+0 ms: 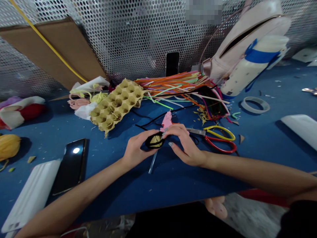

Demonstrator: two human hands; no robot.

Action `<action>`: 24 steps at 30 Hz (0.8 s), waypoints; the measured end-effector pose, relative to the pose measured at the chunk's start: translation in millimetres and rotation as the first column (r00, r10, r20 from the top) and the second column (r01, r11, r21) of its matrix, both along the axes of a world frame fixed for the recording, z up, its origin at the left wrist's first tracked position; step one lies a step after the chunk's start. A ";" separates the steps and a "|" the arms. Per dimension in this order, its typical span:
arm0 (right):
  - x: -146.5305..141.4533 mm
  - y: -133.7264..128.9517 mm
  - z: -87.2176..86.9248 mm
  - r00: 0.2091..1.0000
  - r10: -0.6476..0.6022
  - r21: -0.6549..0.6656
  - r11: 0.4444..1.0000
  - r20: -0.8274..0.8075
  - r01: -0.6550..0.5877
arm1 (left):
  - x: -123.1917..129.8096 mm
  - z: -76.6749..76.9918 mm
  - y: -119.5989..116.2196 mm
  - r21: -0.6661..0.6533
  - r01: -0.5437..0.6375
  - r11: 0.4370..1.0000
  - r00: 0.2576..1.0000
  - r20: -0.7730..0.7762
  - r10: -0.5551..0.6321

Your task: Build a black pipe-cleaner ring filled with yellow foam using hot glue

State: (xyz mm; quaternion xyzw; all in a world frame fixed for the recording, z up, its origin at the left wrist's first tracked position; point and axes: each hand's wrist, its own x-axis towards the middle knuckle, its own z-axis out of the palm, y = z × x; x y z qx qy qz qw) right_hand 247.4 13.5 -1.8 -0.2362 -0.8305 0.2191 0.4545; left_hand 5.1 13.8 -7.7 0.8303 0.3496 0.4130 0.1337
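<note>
My left hand (137, 147) is closed around a small round cup wrapped in black pipe cleaner (156, 141), with pale yellow cardboard showing inside it. Against the cup's right rim rest the bent fingertips of my right hand (184, 143); its thumb stands apart, touching nothing. Just beyond the hands lies a pink glue gun (166, 120), partly hidden by my right fingers. A clear glue stick (153, 162) is on the table below the cup. Scissors with yellow and red handles (220, 147) lie beside my right hand, their blade tips hidden behind it.
A cut egg carton (117, 104) and a heap of coloured pipe cleaners (170, 84) lie behind. At left are a phone (70, 167), a white case (31, 195) and yellow yarn (9, 147). A tape roll (255, 105), bottle (250, 71) and pale bag (230, 49) occupy the right.
</note>
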 end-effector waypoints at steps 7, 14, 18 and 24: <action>0.7 -0.1 -0.1 1.000 -0.001 0.002 1.000 -0.001 0.001 | 0.7 1.6 0.4 0.001 0.005 1.000 1.000 0.009 -0.005; 0.2 0.8 -0.5 1.000 0.001 0.011 1.000 -0.006 -0.001 | -0.4 1.2 -1.4 -0.016 -0.002 1.000 1.000 -0.001 0.002; 0.2 0.6 -0.3 1.000 0.004 0.011 1.000 -0.007 -0.004 | -0.3 1.1 -1.2 -0.011 0.001 1.000 1.000 -0.003 -0.001; 0.5 0.6 -0.5 1.000 0.002 0.017 1.000 -0.016 -0.002 | 0.0 1.4 -0.5 -0.010 0.002 1.000 1.000 -0.002 -0.002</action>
